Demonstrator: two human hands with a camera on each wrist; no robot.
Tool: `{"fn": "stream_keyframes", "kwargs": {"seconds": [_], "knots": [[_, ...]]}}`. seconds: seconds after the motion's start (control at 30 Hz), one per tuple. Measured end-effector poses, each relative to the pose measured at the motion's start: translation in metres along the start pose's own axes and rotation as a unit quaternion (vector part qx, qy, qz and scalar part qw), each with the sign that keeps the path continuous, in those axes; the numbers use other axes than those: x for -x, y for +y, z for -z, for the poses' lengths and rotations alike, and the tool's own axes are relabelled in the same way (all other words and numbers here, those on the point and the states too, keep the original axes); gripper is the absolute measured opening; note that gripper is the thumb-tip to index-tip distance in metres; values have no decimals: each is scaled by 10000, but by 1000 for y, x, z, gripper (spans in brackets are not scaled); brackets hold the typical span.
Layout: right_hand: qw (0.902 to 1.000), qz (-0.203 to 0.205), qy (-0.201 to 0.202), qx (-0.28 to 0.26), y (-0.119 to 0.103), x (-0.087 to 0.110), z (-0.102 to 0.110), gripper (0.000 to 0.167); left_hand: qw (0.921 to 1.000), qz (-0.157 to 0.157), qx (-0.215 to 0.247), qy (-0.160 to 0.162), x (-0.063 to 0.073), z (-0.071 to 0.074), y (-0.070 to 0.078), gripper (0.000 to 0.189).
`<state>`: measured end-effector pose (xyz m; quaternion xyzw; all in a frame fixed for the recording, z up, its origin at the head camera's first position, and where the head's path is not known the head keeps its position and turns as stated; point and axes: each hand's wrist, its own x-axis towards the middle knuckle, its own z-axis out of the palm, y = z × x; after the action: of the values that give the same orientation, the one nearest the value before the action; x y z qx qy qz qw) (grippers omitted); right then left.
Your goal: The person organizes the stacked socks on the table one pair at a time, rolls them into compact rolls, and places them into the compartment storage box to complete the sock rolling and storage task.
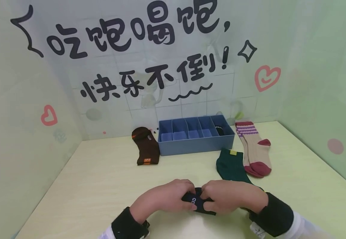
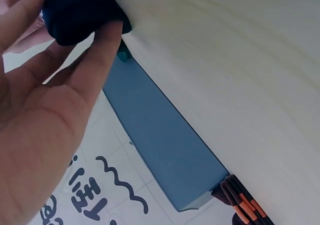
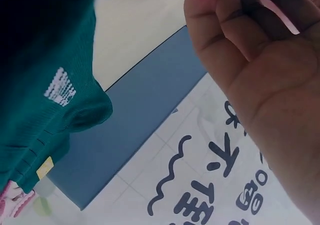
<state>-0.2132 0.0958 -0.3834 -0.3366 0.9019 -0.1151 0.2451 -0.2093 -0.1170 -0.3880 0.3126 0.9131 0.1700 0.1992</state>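
A small folded dark sock with white lettering is between the two hands, low over the table's near part. My left hand pinches its left end, thumb at the near side and fingers at the far side. At the other end, my right hand grips it with thumb and fingers. In the left wrist view the sock bulges between thumb and fingertips. The right wrist view shows the right palm, with the sock hidden there. Green socks lie just beyond the right hand, partly covered by its forearm.
A blue divided box stands by the back wall, a dark item in its rightmost compartment. Brown socks lie against its left side. Beige socks with maroon toes lie to its right. Printed sheeting encloses the table.
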Motion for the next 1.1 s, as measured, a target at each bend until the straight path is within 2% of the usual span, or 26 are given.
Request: {"fn": "stream_keyframes", "kwargs": {"seconds": [0.13,0.27,0.33,0.47,0.57,0.67,0.73,0.83,0.9,0.93,1.0,1.03,1.07,1.1], "knots": [[9996,-279,88,-7,-2,0,0,13,9991,-14,-427,75,-1,-2,4,30],[9978,-256,379,472,-5,3,0,12,9973,106,-705,162,-2,-4,8,30],[9956,-223,571,712,-7,5,0,12,9971,192,-704,211,-3,-5,9,28],[9882,-241,976,1159,-14,8,1,21,9958,331,-750,402,-3,-7,11,23],[9773,-228,1220,1715,-20,9,-1,28,9944,444,-760,588,-3,-9,13,21],[9570,17,1429,2526,-25,11,-5,31,9928,487,-781,771,-4,-11,15,20],[9393,299,1635,3001,-27,14,-10,29,9923,495,-758,839,-4,-12,16,20],[9080,691,1970,3632,-30,16,-19,25,9912,515,-795,926,-3,-13,19,20],[8817,882,2160,4100,-31,16,-24,21,9898,489,-900,988,-1,-15,21,20],[8688,950,2229,4319,-32,16,-26,20,9889,462,-974,1019,0,-16,22,20],[8488,1067,2277,4651,-34,15,-30,17,9872,386,-1128,1059,2,-17,24,21],[8407,1125,2297,4773,-34,14,-32,17,9868,360,-1166,1064,3,-18,25,21],[8380,1165,2275,4821,-35,13,-32,17,9869,333,-1189,1036,3,-18,25,22],[8410,1186,2253,4773,-35,12,-32,17,9877,322,-1162,991,3,-18,25,21]]}}
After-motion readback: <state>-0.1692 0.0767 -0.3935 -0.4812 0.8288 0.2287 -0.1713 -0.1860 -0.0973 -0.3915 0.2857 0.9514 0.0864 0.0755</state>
